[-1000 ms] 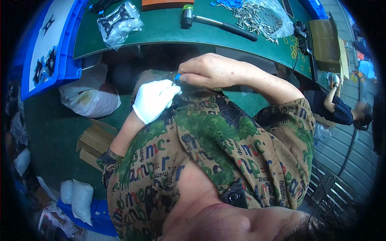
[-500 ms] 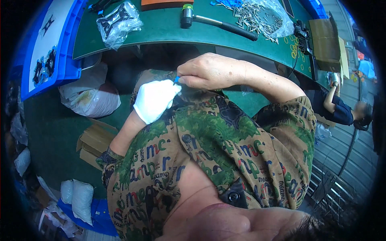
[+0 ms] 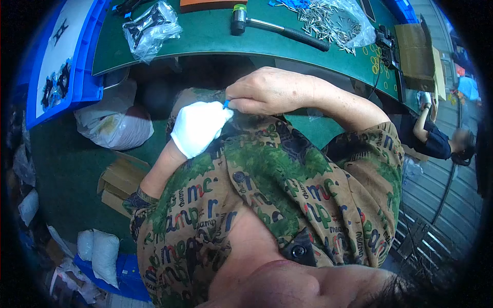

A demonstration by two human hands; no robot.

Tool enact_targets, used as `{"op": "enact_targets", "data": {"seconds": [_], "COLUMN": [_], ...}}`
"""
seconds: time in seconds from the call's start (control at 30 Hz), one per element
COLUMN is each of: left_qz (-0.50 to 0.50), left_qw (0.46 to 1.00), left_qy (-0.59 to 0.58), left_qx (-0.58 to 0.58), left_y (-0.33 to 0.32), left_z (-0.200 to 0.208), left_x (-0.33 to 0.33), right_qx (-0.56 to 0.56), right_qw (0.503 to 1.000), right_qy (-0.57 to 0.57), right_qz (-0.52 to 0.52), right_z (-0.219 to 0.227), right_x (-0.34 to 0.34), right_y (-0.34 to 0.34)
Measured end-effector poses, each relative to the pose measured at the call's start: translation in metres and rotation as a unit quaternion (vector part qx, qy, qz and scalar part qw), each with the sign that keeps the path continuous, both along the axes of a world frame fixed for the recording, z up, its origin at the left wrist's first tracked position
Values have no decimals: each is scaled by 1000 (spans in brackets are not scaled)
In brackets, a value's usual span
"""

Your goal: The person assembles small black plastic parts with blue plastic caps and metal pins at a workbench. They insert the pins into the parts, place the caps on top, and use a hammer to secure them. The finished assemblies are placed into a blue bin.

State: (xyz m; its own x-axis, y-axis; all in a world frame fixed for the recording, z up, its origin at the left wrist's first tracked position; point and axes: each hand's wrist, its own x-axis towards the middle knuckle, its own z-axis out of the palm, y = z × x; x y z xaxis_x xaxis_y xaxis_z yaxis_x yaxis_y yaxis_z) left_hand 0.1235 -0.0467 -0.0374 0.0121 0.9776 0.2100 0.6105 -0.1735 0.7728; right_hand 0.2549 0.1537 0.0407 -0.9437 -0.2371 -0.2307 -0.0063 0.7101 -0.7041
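Note:
My left hand (image 3: 197,129), in a white glove, is closed with its fingertips meeting those of my bare right hand (image 3: 271,91) in front of my torso, below the table edge. Between them shows a small blue piece (image 3: 226,103), pinched by both hands. Most of it is hidden by the fingers, so its kind cannot be made out. The fingers of my right hand are curled, with the thumb pressed against the blue piece.
On the green table (image 3: 205,43) lie a mallet (image 3: 280,32), a clear bag of black parts (image 3: 150,31), metal pins (image 3: 328,23) and yellow rings (image 3: 376,64). A blue crate (image 3: 84,66) stands left, above a filled plastic sack (image 3: 115,126). Another person (image 3: 429,134) is at far right.
The hands stay together in nearly the same place. Slightly more of the blue piece shows between the fingertips.

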Motion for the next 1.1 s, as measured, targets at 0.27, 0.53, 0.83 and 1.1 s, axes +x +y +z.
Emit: {"op": "enact_targets", "data": {"seconds": [0.27, 0.53, 0.83, 1.1], "left_qz": [-18, -13, -13, 17], "left_qw": [996, 994, 947, 866], "left_qy": [69, 109, -225, -464], "left_qx": [46, 23, -230, -189], "left_y": [-2, -5, -2, -12], "left_z": [2, -12, -7, 5], "left_x": [1, 4, 0, -40], "right_qx": [1, -27, 3, -66], "right_qw": [999, 998, 999, 997], "right_qy": [-31, -65, -22, 3], "right_qz": [15, -5, 35, -40], "right_z": [1, -1, -5, 12], "right_x": [-2, -1, 1, -2], "right_y": [-4, -9, -7, 23]}}
